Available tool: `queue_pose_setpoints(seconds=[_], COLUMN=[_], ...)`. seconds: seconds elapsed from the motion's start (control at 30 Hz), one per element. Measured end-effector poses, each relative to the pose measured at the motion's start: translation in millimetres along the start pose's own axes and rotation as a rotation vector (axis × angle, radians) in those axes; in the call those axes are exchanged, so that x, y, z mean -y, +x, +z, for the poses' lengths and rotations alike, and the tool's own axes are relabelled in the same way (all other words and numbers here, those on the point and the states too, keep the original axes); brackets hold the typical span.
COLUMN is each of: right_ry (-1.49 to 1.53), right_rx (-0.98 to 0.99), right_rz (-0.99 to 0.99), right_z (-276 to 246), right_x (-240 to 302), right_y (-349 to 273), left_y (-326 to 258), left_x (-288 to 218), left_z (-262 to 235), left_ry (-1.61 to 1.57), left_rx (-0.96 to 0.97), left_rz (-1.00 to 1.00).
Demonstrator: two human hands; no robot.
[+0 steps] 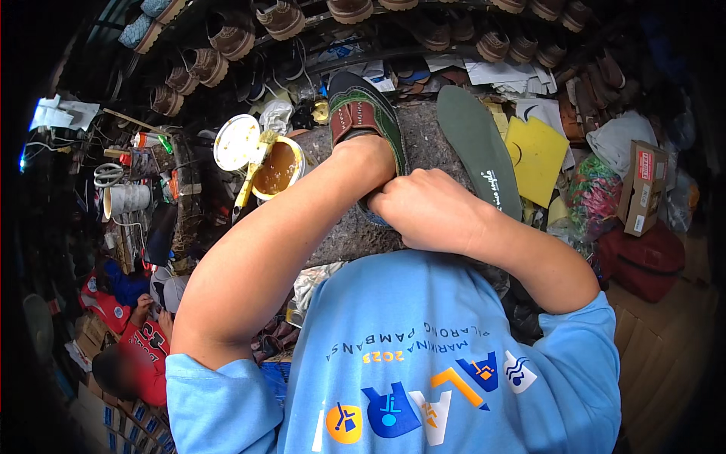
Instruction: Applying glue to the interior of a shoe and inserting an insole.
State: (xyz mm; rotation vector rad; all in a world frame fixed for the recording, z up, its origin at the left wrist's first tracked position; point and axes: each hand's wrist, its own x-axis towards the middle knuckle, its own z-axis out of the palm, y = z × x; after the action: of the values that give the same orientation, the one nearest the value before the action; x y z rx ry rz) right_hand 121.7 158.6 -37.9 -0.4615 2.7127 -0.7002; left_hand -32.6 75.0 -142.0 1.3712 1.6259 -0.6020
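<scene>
A shoe (367, 106) with a dark toe, green sides and a reddish-brown upper lies toe-away on a dark stone-like block (431, 140). My left hand (370, 160) reaches into the shoe's opening, so its fingers are hidden. At the heel end, my right hand (423, 203) is closed in a fist against the shoe, gripping its rear edge. Just right of the shoe lies a flat green insole (473, 136), apart from both hands. To the left stands a tub of amber glue (276, 172), with a yellow-handled brush (251, 178) across its rim.
A round white lid (236, 144) sits beside the tub. Yellow sheets (537, 160), a cardboard box (644, 188) and a dark red bag (643, 261) are at the right. Rows of brown shoes (231, 36) line the far shelf. Another person in red (147, 348) is at lower left.
</scene>
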Motion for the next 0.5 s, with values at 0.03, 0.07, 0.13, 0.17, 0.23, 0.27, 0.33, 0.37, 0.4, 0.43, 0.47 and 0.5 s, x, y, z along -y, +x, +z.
queue_pose_setpoints(seconds=[0.03, 0.07, 0.13, 0.17, 0.23, 0.27, 0.33, 0.37, 0.4, 0.43, 0.47, 0.5], right_ry=[-0.003, -0.036, -0.079, -0.074, -0.039, -0.046, -0.107, -0.113, -0.101, -0.090, -0.093, -0.067], right_rx=[-0.002, -0.002, -0.033, -0.015, -0.026, -0.033, 0.006, 0.006, 0.024, 0.042, 0.040, 0.028], right_rz=[0.025, -0.059, -0.245, -0.167, 0.020, -0.007, -0.056, -0.070, -0.087, -0.104, -0.103, -0.099], right_z=[0.4, -5.2, -15.1, -3.5, -0.7, -5.5, -10.8, -11.9, -12.5, -12.7, -12.3, -10.8], right_x=[-4.8, 19.2, 55.8, 37.9, -10.2, -1.9, 12.1, 15.3, 13.8, 12.6, 12.8, 11.6], right_y=[-6.2, 4.7, 20.3, 22.0, -7.4, -4.6, 4.3, 7.7, 10.9, 12.9, 13.2, 13.1], left_y=[10.9, 50.7, 75.7, 91.4, 15.5, 4.2, -3.3, -4.1, -3.4, -2.5, -2.0, -2.6], left_x=[-5.5, 29.2, 112.1, 88.6, 1.3, 8.0, 29.5, 31.6, 30.4, 29.8, 29.8, 27.3], left_z=[-11.4, 53.7, 229.7, 128.5, 0.3, -0.6, 5.1, 12.9, 15.1, 16.5, 17.5, 16.8], left_ry=[-0.107, -0.155, -0.228, -0.217, 0.024, 0.018, 0.009, 0.001, -0.041, -0.081, -0.079, -0.070], left_rx=[0.158, 0.129, -0.405, -0.402, -0.095, -0.099, 0.180, 0.175, 0.154, 0.133, 0.129, 0.085], left_rz=[-0.043, -0.113, -0.166, -0.086, 0.034, 0.007, 0.208, 0.197, 0.082, -0.031, -0.032, -0.061])
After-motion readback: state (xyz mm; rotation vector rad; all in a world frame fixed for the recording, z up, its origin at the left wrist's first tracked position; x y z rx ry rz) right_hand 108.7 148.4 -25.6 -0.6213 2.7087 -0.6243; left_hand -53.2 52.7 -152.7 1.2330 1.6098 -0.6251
